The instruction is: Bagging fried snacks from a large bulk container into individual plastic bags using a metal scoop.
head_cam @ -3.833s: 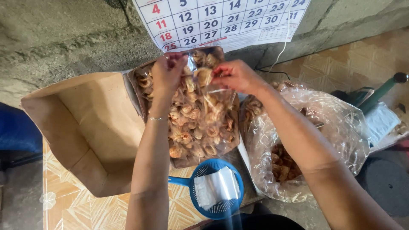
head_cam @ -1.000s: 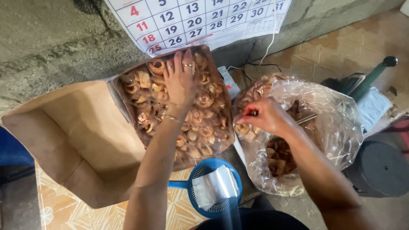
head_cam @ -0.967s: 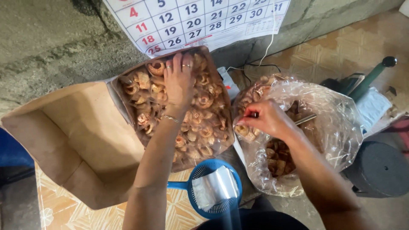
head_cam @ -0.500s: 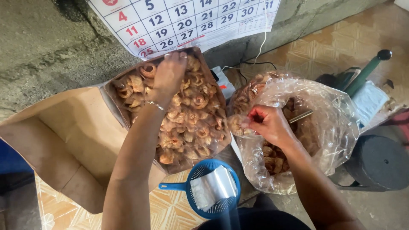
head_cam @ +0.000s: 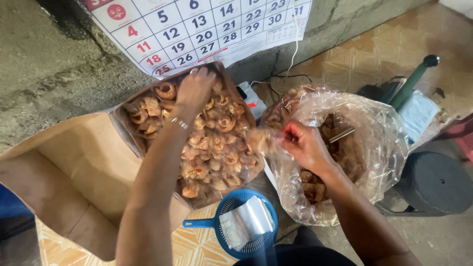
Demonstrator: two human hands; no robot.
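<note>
The packed clear bag of fried curls point(head_cam: 212, 143) is already laid flat in the cardboard box point(head_cam: 74, 172), apparently filled; its far end is not yet shown closed. The left hand point(head_cam: 194, 91) is pressed on the far end of that bag, fingers curled; whether the plastic is pinched cannot be told. The right hand point(head_cam: 305, 145) is clenched on a small handful of curls point(head_cam: 261, 140), blurred, held between the two bags. The large open bag point(head_cam: 364, 148), directly under and beyond the right hand, is seen still partly full. A blue strainer point(head_cam: 246, 224) holding folded empty bags lies nearer the body, between the forearms.
</note>
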